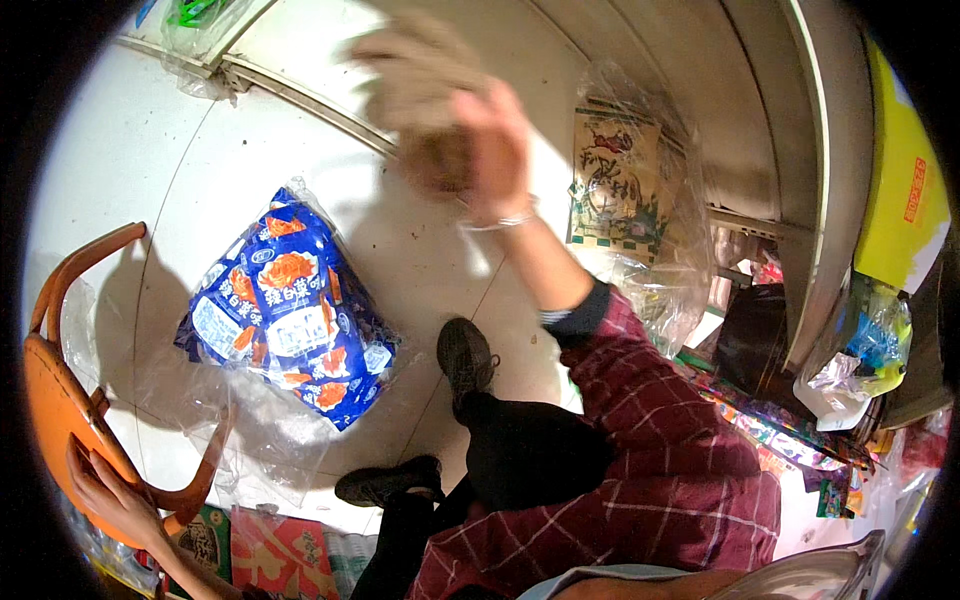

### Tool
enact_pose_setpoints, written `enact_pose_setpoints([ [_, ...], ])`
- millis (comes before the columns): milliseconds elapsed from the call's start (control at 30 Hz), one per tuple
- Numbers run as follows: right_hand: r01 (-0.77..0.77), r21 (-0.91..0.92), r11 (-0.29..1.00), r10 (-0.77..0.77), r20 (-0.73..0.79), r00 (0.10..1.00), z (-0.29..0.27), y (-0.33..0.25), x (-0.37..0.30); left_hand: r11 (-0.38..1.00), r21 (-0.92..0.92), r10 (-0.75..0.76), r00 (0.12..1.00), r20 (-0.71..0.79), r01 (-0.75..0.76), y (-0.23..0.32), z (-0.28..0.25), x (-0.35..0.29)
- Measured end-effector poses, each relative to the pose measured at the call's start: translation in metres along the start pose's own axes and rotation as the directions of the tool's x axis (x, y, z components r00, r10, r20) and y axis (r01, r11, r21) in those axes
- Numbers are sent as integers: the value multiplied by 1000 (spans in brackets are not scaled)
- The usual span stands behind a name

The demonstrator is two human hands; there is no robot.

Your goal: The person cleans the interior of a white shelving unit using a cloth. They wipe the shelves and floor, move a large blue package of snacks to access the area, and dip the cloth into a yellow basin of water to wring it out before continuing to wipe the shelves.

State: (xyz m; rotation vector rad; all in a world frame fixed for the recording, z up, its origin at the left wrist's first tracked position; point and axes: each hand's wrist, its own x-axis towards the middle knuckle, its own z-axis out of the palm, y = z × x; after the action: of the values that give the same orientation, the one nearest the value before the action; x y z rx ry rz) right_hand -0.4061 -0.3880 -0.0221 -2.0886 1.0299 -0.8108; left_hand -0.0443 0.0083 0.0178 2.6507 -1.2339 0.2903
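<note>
My right hand [497,150] is raised over the floor at the top middle, blurred by motion. It grips a tan, cloth-like thing [418,80] with a darker brown lower part; its exact kind is too smeared to make out. My left hand [115,500] lies on the orange seat of a chair [75,430] at the lower left, its fingers stretched out. On the floor between the chair and my feet is a clear plastic bag [265,420] with several blue snack packets [290,310] printed with orange food pictures.
Right of my right arm stands a brown printed package [615,185] wrapped in clear plastic. Metal shelving [810,200] lines the right side, with a yellow package [900,180] and colourful packets there. A red box [285,555] sits by the chair. My shoes [465,355] are on the white tiles.
</note>
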Motion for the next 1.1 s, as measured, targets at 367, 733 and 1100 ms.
enact_pose_setpoints([
  [367,-445,-538,716,401,-204,893,-60,139,-64,992,122,23,1000,12,-24,12,-8,0],
  [733,-64,-335,940,18,-139,990,156,82,149,996,87,13,1000,-26,-11,13,-11,4],
  [1100,-482,870,107,36,481,876,214,-114,50,1000,-10,-24,1000,-8,24,14,-3,1],
])
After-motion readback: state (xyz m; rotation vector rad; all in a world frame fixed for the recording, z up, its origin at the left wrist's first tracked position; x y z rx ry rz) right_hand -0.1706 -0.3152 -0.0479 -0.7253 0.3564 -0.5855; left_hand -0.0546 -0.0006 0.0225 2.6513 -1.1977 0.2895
